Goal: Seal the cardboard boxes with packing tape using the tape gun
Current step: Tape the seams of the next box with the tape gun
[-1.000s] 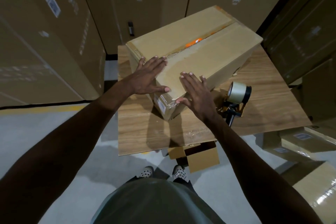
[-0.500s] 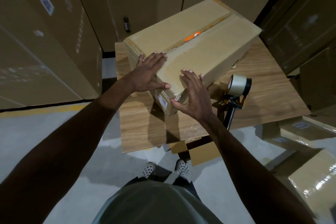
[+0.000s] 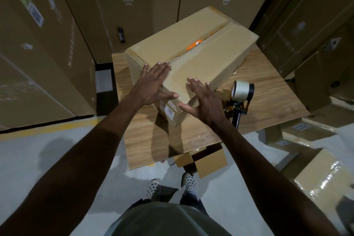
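I count one cardboard box on the work surface, one tape gun, two hands in frame. More boxes around: a big stack to my left, wrapped cartons on the floor at right, one small open carton under the table edge.

The box sits diagonally on the wooden table, near corner pointing at me. Plain brown, long and rectangular. Top flaps meet along a centre seam; the near stretch of the seam carries a strip of clear or tan tape, the far stretch gapes and something orange shows through the gap. White printed label on the near end face, by the corner.

Left hand: flat, fingers straight and together, palm down on the top left flap at the near end, thumb out along the box edge. Not gripping.

Right hand: also flat, fingers spread, resting on the top right flap at the near corner, thumb reaching over toward the label. Not gripping.

Tape gun stands on the table just to the right of the box, beside my right hand but not touching it. Roll of pale tape loaded on top, black handle pointing down toward the table edge.
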`<state>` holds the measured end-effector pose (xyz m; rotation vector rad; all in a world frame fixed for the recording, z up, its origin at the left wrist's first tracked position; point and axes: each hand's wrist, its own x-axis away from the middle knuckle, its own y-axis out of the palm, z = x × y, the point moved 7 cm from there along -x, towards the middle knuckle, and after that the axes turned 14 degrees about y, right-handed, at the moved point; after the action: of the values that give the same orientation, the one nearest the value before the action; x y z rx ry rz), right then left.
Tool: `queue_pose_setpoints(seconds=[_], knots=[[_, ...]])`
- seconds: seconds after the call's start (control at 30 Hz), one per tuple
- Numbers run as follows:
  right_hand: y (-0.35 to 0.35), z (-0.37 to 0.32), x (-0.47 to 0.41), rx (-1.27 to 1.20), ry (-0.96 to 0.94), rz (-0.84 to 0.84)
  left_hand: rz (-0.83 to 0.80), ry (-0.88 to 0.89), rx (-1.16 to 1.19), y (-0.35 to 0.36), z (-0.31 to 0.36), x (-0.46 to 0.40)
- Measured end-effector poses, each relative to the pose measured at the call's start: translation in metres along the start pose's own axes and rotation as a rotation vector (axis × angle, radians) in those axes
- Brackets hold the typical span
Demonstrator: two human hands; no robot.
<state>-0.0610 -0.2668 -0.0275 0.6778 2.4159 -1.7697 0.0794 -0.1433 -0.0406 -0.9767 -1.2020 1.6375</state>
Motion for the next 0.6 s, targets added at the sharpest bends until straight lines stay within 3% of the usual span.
queue_pose_setpoints(seconds=[0.2,0.27,0.37,0.5,0.6], knots=[[-0.004,0.002,0.0,-0.06,0.019,-0.161,0.08,-0.146,-0.051,-0.002,0.021,0.025],[0.0,0.002,0.005,-0.107,0.007,-0.142,0.127,-0.199,-0.088,-0.001,0.028,0.036],[0.006,0.004,0.006,-0.158,0.004,-0.135,0.189,-0.142,-0.21,-0.006,0.025,0.046],[0.005,0.005,0.004,-0.13,-0.082,-0.202,0.121,-0.018,-0.309,-0.013,0.011,0.045],[0.003,0.004,0.005,-0.172,0.019,-0.212,0.131,-0.027,-0.341,-0.011,0.012,0.043]])
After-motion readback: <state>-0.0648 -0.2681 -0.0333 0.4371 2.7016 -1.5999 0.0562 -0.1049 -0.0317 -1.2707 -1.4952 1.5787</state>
